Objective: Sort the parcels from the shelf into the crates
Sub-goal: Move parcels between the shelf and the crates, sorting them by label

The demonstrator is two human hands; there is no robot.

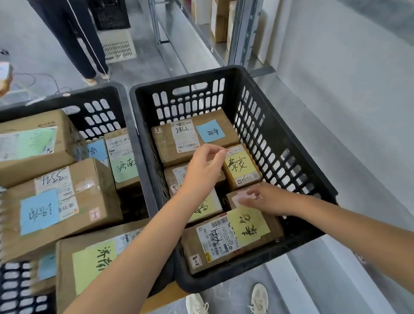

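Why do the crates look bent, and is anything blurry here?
Head view: the wide lens bows the right crate and shelf post; motion blur smears the outer wall of the left crate; light is soft, no harsh shadows.
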